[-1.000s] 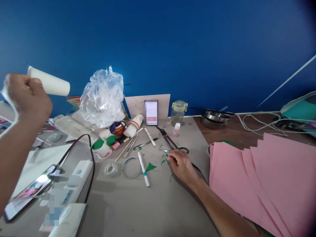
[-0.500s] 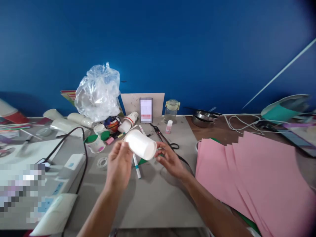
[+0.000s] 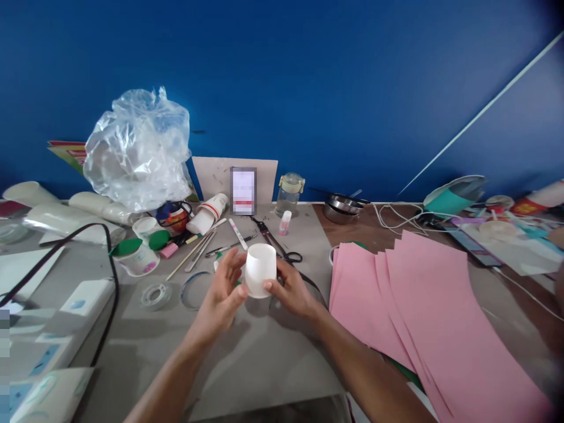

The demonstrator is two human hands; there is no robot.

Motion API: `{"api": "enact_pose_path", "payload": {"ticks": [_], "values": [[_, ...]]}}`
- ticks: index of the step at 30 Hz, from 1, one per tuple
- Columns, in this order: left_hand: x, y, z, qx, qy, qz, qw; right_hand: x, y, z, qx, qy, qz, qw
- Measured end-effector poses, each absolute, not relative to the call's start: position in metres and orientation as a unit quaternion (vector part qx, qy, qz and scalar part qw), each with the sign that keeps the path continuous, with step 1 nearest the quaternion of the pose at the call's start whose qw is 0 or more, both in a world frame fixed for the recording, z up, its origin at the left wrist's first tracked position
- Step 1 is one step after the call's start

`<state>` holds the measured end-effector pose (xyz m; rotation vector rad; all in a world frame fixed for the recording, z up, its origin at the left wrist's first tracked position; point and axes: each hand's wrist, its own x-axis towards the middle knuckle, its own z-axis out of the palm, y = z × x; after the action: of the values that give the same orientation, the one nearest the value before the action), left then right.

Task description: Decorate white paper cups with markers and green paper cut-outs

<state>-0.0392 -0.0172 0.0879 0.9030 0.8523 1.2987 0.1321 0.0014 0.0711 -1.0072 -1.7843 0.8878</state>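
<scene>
A plain white paper cup [image 3: 261,270] is held upside down over the grey mat, its narrower end up. My right hand [image 3: 294,289] grips it from the right, with the thumb on its front. At the cup's left side my left hand [image 3: 227,289] has its fingers apart, thumb and fingertips close to the wall; whether they touch it is unclear. Just behind the hands lie black scissors [image 3: 275,239], a white marker [image 3: 238,234] and thin sticks [image 3: 191,254]. A small glue bottle [image 3: 285,224] stands behind the cup.
Pink sheets [image 3: 423,311] cover the right side. A tape roll [image 3: 155,295] and a decorated cup [image 3: 136,258] are on the left. Behind stand a phone [image 3: 244,191], a glass jar [image 3: 289,194] and a plastic bag [image 3: 141,153]. Metal bowls [image 3: 343,208] sit at the back right.
The cup has turned from lying tilted sideways to upside down. My right hand has closed on it, while my left hand has loosened its hold. The view has shifted to the right.
</scene>
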Motion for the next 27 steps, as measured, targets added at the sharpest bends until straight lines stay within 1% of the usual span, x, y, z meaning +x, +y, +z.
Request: {"api": "enact_pose_path", "payload": {"ticks": [3, 5, 7, 9, 11, 16, 19, 22, 27], "values": [[-0.039, -0.008, 0.085, 0.420, 0.409, 0.506, 0.632, 0.128, -0.001, 0.072, -0.375, -0.750, 0.347, 0.420], [-0.043, 0.002, 0.079, 0.394, 0.419, 0.504, 0.644, 0.130, 0.002, 0.071, -0.371, -0.755, 0.346, 0.417], [-0.053, 0.012, 0.074, 0.306, 0.391, 0.548, 0.673, 0.137, 0.009, 0.069, -0.417, -0.707, 0.341, 0.459], [-0.065, 0.021, 0.072, 0.234, 0.336, 0.605, 0.683, 0.148, 0.017, 0.068, -0.501, -0.605, 0.334, 0.522], [-0.077, 0.028, 0.072, 0.192, 0.284, 0.629, 0.697, 0.157, 0.025, 0.067, -0.543, -0.544, 0.343, 0.541], [-0.090, 0.036, 0.069, 0.157, 0.251, 0.636, 0.712, 0.158, 0.030, 0.073, -0.548, -0.561, 0.379, 0.491], [-0.090, 0.037, 0.068, 0.141, 0.259, 0.642, 0.708, 0.153, 0.025, 0.082, -0.552, -0.583, 0.374, 0.465], [-0.090, 0.036, 0.069, 0.137, 0.249, 0.647, 0.708, 0.151, 0.020, 0.092, -0.558, -0.615, 0.369, 0.417], [-0.092, 0.034, 0.074, 0.138, 0.244, 0.649, 0.707, 0.148, 0.030, 0.088, -0.584, -0.611, 0.312, 0.435]]}}
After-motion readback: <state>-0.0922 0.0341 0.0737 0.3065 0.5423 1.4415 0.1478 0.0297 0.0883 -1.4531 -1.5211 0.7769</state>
